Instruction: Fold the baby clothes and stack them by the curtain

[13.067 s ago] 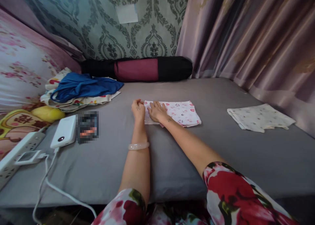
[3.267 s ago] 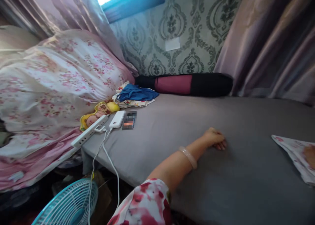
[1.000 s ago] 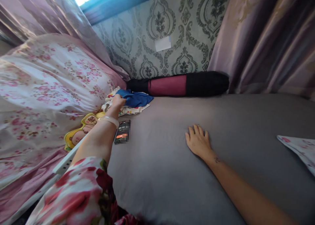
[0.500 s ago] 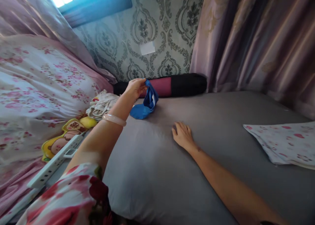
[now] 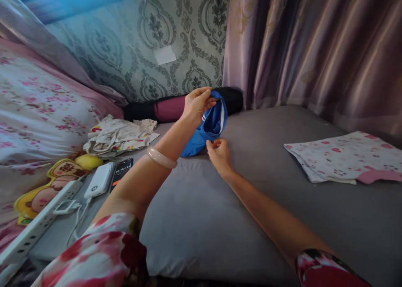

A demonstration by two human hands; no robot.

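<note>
A blue cloth garment (image 5: 196, 142) hangs above the grey bed sheet, its round opening turned partly toward me. A pale strip and a small white label show inside the opening. At the top, my left hand (image 5: 199, 105) pinches the garment's rim between thumb and fingers. My right hand (image 5: 220, 154) is closed at the lower edge of the opening, fingertips pressed together on the cloth. The left forearm hides part of the garment's lower end, so its full shape is unclear.
Crumpled pale clothes (image 5: 117, 137) lie at the left, near a phone (image 5: 122, 170), a white power bank (image 5: 99, 180) and a power strip (image 5: 40, 220). A folded patterned cloth (image 5: 342, 157) is on the right. A black and maroon bolster (image 5: 169, 109) lies along the wall.
My left hand has moved right with the blue garment, turning its opening toward me. My right hand has left the sheet and closed on the garment's lower rim. The view has shifted right.
</note>
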